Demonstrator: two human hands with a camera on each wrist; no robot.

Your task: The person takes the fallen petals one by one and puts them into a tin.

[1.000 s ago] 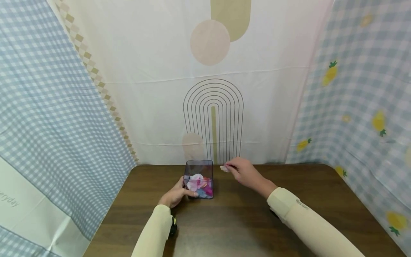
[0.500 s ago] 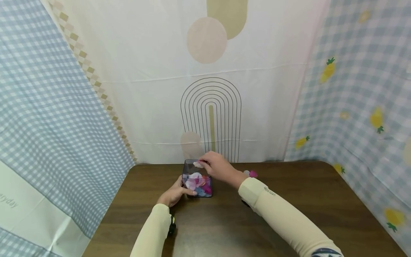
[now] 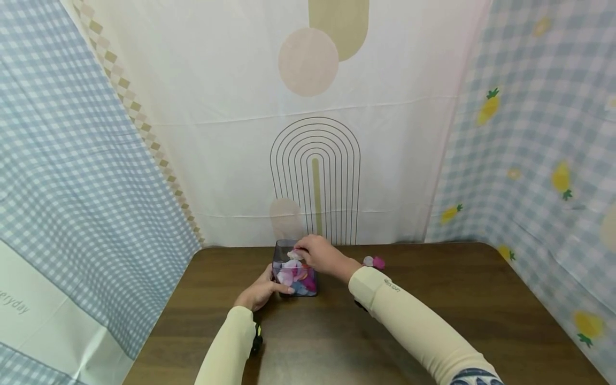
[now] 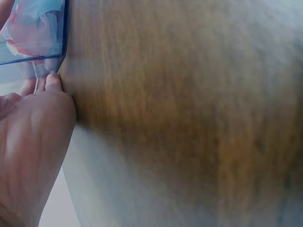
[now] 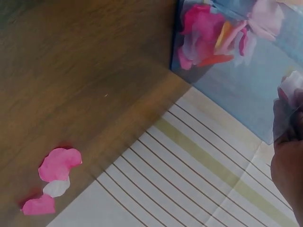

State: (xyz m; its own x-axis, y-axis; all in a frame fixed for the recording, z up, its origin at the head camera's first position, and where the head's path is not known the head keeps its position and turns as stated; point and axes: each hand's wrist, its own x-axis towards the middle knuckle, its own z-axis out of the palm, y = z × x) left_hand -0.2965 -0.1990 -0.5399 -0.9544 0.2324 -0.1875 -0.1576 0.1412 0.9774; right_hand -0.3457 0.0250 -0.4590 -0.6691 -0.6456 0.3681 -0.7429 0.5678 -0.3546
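A clear, tinted plastic box (image 3: 283, 247) stands near the table's back edge, partly filled with pink, white, blue and orange flower petals (image 3: 289, 275). My left hand (image 3: 259, 293) grips its left side, thumb across the front; in the left wrist view, fingers show through the clear wall. At the box's open top, my right hand (image 3: 321, 258) pinches a whitish petal (image 3: 294, 255) with some pink beside it. In the right wrist view the same petal (image 5: 290, 86) is between the fingers, next to the box wall. How many petals it holds I cannot tell.
To the right of the box, a few loose petals lie on the wooden table (image 3: 298, 342): two pink petals (image 5: 60, 164) and a white petal (image 5: 57, 187). A printed curtain (image 3: 231, 176) hangs behind the table, and checked cloths (image 3: 520, 160) hang at both sides.
My right hand has moved left from the table to the box and dipped slightly into its opening with the petal. This uncovered the loose petals on the right. The left hand stays on the box.
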